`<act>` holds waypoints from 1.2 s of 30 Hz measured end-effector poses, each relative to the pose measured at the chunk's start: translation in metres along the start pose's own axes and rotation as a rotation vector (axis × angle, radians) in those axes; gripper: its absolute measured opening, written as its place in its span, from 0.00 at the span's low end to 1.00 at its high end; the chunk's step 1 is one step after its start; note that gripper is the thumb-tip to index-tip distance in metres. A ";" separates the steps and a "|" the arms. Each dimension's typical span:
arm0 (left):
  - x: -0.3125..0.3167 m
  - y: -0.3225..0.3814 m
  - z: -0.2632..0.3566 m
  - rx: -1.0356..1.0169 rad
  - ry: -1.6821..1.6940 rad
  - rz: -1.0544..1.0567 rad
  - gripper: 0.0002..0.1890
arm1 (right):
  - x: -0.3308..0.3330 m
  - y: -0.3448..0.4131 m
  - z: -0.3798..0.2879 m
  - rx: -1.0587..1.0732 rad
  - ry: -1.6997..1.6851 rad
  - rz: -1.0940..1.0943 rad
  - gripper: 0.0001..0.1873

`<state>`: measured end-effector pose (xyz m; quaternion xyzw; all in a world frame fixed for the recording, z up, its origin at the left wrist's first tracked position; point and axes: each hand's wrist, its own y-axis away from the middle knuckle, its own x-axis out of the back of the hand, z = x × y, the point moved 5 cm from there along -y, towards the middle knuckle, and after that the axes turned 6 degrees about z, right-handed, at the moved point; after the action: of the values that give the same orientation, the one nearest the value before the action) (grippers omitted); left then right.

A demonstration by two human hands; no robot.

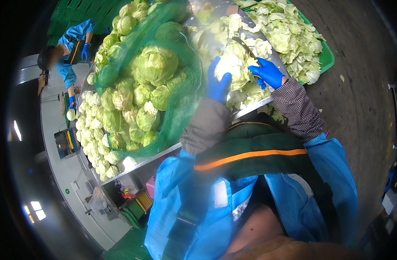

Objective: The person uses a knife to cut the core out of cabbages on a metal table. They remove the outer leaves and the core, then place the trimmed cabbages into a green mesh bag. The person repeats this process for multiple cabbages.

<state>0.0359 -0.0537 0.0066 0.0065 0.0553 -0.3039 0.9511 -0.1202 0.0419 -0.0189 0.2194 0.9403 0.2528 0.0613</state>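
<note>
My left hand point(218, 83), in a blue glove, grips a pale cabbage head point(235, 65) from its left side, with the thumb across its lower part. In the same kind of glove, my right hand point(269, 74) holds a knife point(244, 47). The blade lies along the upper right of the cabbage, pointing up and left; whether it cuts in cannot be told. Loose cabbage leaves point(250, 92) cover the metal table point(247, 108) around and beneath the head. Part of my left hand is blurred by a haze in the view.
Left of my hands, a green mesh net point(182, 110) partly surrounds whole cabbages point(156, 65). Smaller trimmed heads point(96, 133) are heaped at the table's far left. A green crate point(327, 58) full of leaves point(289, 35) stands at the right. A co-worker point(73, 48) in blue reaches toward the heap.
</note>
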 end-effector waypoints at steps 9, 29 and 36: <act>0.003 0.006 -0.029 0.435 0.843 0.004 0.36 | -0.004 -0.007 0.019 0.043 -0.219 0.016 0.26; 0.011 -0.014 -0.065 -0.276 -1.021 0.052 0.38 | -0.018 0.017 0.018 0.326 0.958 0.337 0.17; 0.018 -0.023 -0.136 -0.374 -1.016 0.224 0.41 | -0.023 0.028 0.035 0.381 1.161 0.375 0.08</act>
<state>0.0235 -0.0770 -0.1302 -0.3040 -0.3585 -0.1507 0.8697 -0.0815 0.0691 -0.0357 0.2145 0.7947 0.1655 -0.5432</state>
